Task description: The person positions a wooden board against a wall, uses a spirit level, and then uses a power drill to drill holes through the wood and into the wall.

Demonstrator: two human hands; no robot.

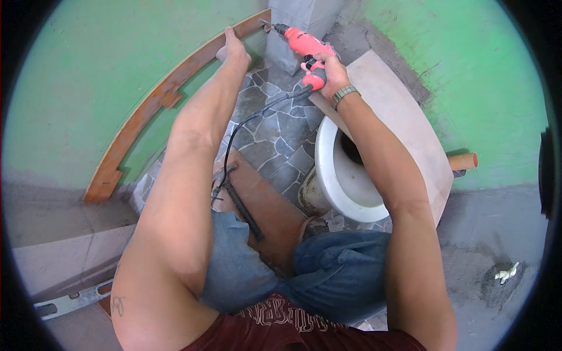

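A long, narrow wooden board (137,117) runs along the green wall on the left, with small wood blocks under its lower edge. Near its far end, my left hand (234,51) grips the lower edge, thumb up on the face; the other fingers are mostly hidden. My right hand (335,75) is wrapped round the handle of a red and black corded power drill (305,44). The drill points left, its bit at the board's far end by the corner. Whether the bit has entered the wood cannot be made out. A black cord (234,133) trails from the drill toward my knees.
A white toilet bowl (328,167) stands below my right forearm, partly covered by a large pale panel (389,105). A hammer (241,205) lies on a brown sheet (266,190) over stone-patterned floor. A spirit level (73,301) is lower left; an orange pipe (463,161) projects at right.
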